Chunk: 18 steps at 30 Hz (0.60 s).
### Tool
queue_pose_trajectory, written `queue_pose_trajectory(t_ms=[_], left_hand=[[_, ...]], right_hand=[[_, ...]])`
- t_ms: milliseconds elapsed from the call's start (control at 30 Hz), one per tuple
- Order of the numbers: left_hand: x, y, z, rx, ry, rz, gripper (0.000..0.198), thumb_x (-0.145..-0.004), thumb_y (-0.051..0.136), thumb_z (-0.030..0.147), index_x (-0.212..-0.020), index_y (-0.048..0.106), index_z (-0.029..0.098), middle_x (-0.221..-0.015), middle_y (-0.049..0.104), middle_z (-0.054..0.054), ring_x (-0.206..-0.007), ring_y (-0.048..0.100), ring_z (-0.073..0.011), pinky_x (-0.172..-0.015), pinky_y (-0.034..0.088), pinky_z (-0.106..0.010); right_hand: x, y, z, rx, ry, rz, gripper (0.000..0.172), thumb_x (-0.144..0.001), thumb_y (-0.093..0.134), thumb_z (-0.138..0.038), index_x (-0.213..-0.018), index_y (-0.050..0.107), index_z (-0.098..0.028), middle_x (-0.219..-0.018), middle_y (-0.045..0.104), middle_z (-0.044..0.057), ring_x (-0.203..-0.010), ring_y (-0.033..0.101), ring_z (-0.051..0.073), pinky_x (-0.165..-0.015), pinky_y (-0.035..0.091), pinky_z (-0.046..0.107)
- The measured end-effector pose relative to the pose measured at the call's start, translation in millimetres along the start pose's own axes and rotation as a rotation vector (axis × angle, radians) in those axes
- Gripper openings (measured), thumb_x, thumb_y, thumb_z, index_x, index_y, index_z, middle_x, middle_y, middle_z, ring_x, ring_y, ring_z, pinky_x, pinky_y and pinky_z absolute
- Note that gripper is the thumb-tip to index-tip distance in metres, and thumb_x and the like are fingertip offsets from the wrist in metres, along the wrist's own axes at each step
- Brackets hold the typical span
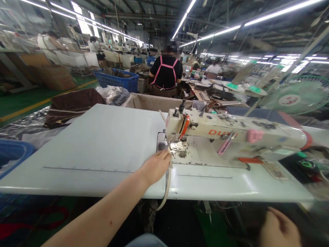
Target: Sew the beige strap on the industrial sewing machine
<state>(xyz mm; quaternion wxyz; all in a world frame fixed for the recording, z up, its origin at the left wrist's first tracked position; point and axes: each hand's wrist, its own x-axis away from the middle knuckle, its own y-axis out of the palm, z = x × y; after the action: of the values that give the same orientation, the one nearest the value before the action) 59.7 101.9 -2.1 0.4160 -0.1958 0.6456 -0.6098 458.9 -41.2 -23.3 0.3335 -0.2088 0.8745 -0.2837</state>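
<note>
My left hand (pixel 157 166) reaches across the table to the bed of a white sewing machine (pixel 239 132). Its fingers are closed on a narrow light-coloured strap (pixel 167 185) beside the needle area. From the hand the strap hangs over the table's front edge in a curve. Past the hand, a strap end (pixel 162 116) shows behind the machine head. My right hand (pixel 280 228) is low at the right, below the table's edge and away from the machine. Its fingers are curled and blurred, and I cannot make out whether anything is in them.
The white tabletop (pixel 110 137) carries a printed ruler line. A pink cutter (pixel 227 143) is fixed to the machine. Blue baskets (pixel 117 80) stand behind and at the left. A fan (pixel 295 94) is at the right. A person in a pink-strapped apron (pixel 167 72) works ahead.
</note>
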Motion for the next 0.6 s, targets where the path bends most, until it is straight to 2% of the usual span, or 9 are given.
queue_pose_trajectory(t_ms=[33,100,167,233,333,400,467,533,600], left_hand=[[0,0.0,0,0.012,-0.009,0.005,0.019,-0.102,0.051,0.014,-0.115,0.064,0.018,-0.130,0.068,-0.011,-0.127,0.063,-0.0242,-0.110,0.054,-0.037],[1,0.4,1,0.028,-0.017,0.011,0.021,-0.100,0.051,0.011,-0.114,0.064,0.018,-0.132,0.067,-0.011,-0.124,0.065,-0.0236,-0.109,0.054,-0.036],[1,1.0,1,0.037,-0.020,0.020,0.021,-0.100,0.051,0.011,-0.114,0.065,0.018,-0.132,0.067,-0.012,-0.123,0.066,-0.0234,-0.109,0.054,-0.036],[1,1.3,1,0.044,-0.023,0.029,0.020,-0.101,0.052,0.014,-0.116,0.064,0.018,-0.132,0.067,-0.012,-0.122,0.066,-0.0236,-0.110,0.054,-0.036],[1,0.3,1,0.061,-0.016,0.034,0.019,-0.101,0.055,0.017,-0.118,0.064,0.018,-0.133,0.066,-0.012,-0.124,0.065,-0.0234,-0.112,0.052,-0.036],[1,-0.5,1,0.075,-0.023,0.040,0.020,-0.101,0.054,0.017,-0.119,0.063,0.018,-0.133,0.066,-0.012,-0.125,0.065,-0.0232,-0.111,0.053,-0.035],[1,-0.3,1,0.088,-0.038,0.052,0.020,-0.102,0.054,0.018,-0.121,0.062,0.018,-0.133,0.065,-0.012,-0.124,0.065,-0.0234,-0.111,0.054,-0.035],[1,0.9,1,0.102,-0.045,0.067,0.024,-0.102,0.054,0.019,-0.125,0.060,0.017,-0.134,0.065,-0.013,-0.124,0.065,-0.0236,-0.111,0.054,-0.037],[1,2.2,0,0.123,-0.047,0.079,0.028,-0.101,0.054,0.017,-0.130,0.057,0.016,-0.136,0.063,-0.013,-0.125,0.065,-0.0236,-0.112,0.054,-0.038]], right_hand=[[20,12,-5,-0.035,0.024,-0.087,0.042,-0.091,0.058,-0.053,-0.097,0.082,-0.019,-0.096,0.081,0.022,-0.090,0.076,0.041,-0.078,0.060,0.054],[70,32,-23,-0.270,0.080,-0.520,0.039,-0.084,0.070,-0.057,-0.093,0.081,-0.020,-0.096,0.083,0.015,-0.094,0.077,0.038,-0.087,0.062,0.049],[121,45,-48,-0.455,0.043,-0.878,0.044,-0.080,0.077,-0.062,-0.095,0.080,-0.020,-0.100,0.083,0.014,-0.096,0.077,0.036,-0.095,0.062,0.048],[161,51,-77,-0.553,0.031,-1.086,0.054,-0.082,0.079,-0.062,-0.117,0.077,-0.020,-0.120,0.080,0.017,-0.114,0.075,0.037,-0.104,0.060,0.049],[186,50,-114,-0.713,0.027,-1.308,0.068,-0.092,0.072,-0.061,-0.147,0.059,-0.023,-0.145,0.069,0.017,-0.137,0.065,0.034,-0.117,0.051,0.049],[187,47,-131,-0.760,-0.022,-1.404,0.059,-0.098,0.063,-0.059,-0.145,0.058,-0.022,-0.137,0.073,0.016,-0.129,0.069,0.031,-0.113,0.053,0.046],[183,43,-142,-0.659,-0.086,-1.355,0.050,-0.101,0.059,-0.058,-0.134,0.063,-0.020,-0.121,0.076,0.015,-0.113,0.073,0.031,-0.103,0.057,0.042],[178,40,-148,-0.484,-0.128,-1.235,0.046,-0.099,0.060,-0.058,-0.124,0.065,-0.021,-0.109,0.076,0.015,-0.101,0.074,0.031,-0.091,0.056,0.039],[173,36,-153,-0.425,-0.118,-1.232,0.044,-0.098,0.060,-0.062,-0.112,0.068,-0.021,-0.093,0.075,0.010,-0.085,0.072,0.028,-0.079,0.053,0.035]])
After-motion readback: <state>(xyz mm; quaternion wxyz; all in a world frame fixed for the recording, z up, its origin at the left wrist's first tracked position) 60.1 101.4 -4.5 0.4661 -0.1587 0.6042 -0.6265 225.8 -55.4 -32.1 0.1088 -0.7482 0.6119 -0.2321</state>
